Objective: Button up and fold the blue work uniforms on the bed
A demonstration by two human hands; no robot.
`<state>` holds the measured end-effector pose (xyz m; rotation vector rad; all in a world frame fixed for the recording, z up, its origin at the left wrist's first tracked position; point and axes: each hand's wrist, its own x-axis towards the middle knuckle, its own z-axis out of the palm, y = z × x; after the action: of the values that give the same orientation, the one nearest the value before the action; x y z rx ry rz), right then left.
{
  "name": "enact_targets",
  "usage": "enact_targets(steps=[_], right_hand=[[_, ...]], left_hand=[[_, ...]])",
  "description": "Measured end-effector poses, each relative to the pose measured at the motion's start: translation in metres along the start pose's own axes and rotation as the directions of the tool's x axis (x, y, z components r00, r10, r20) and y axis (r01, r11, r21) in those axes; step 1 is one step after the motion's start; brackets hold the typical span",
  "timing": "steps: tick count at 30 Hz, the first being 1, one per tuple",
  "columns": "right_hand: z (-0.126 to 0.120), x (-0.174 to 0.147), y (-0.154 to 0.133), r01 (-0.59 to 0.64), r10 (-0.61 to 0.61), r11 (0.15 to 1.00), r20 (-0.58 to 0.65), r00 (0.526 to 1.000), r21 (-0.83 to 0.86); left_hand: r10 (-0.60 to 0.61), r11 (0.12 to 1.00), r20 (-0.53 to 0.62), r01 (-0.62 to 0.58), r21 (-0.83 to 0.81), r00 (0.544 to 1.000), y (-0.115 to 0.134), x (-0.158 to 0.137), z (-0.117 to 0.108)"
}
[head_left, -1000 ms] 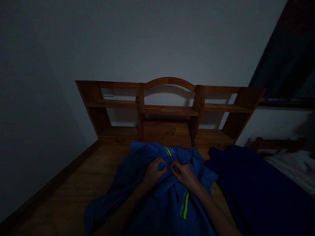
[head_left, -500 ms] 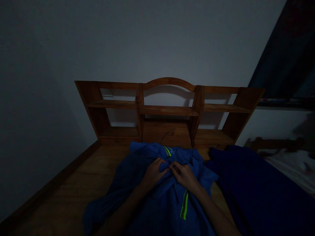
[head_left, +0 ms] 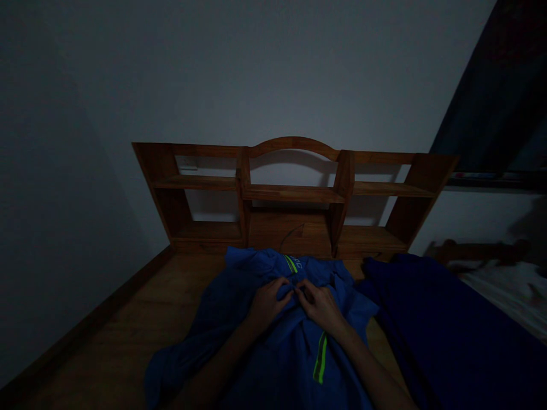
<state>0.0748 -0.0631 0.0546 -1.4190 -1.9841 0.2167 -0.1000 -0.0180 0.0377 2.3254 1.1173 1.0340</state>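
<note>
A blue work jacket (head_left: 294, 353) with yellow-green reflective strips and pale lettering near its far end lies spread and wrinkled on the wooden surface. Over its upper middle, my left hand (head_left: 268, 303) is closed, pinching a fold of the cloth between thumb and fingers. My right hand (head_left: 319, 304) is just beside it, fingertips pinched on the same part of the jacket. The fingertips of both hands almost meet. Whatever small fastening may lie between them is too dark to make out.
The jacket rests on a wooden bed board (head_left: 128, 324). Beyond it stands a wooden headboard with shelves (head_left: 294, 193) against a pale wall (head_left: 273, 74). A folded dark blue cloth (head_left: 453, 324) lies to the right, with whitish bedding (head_left: 508, 290) past it. A dark curtain (head_left: 499, 91) hangs at upper right.
Both hands stay at the same place on the jacket. The right fingers have shifted slightly at the pinched cloth; the jacket lies as before.
</note>
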Motion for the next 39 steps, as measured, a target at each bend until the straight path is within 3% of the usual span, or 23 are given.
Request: enact_targets(steps=[16,23,29,33,39], right_hand=[[0.001,0.000,0.002,0.005,-0.005,1.000,0.000,1.000,-0.019],[0.002,0.001,0.007,0.020,-0.019,0.998,0.020,1.000,-0.063],[0.000,0.003,0.006,-0.107,0.097,0.985,-0.076,0.992,-0.136],[-0.005,0.005,0.008,-0.196,0.164,0.956,-0.157,0.974,-0.218],[-0.019,0.007,0.023,-0.396,0.296,0.881,-0.351,0.888,-0.260]], left_hand=[[0.010,0.998,0.026,-0.012,0.068,1.000,0.000,-0.002,0.003],[0.016,0.990,-0.058,-0.008,0.142,0.998,0.006,0.000,-0.001],[0.129,0.928,-0.101,-0.084,0.364,0.987,0.017,0.003,-0.009],[0.126,0.879,-0.118,-0.055,0.473,0.985,0.015,0.002,-0.011],[0.112,0.906,-0.139,-0.043,0.421,0.984,0.026,0.000,-0.013]])
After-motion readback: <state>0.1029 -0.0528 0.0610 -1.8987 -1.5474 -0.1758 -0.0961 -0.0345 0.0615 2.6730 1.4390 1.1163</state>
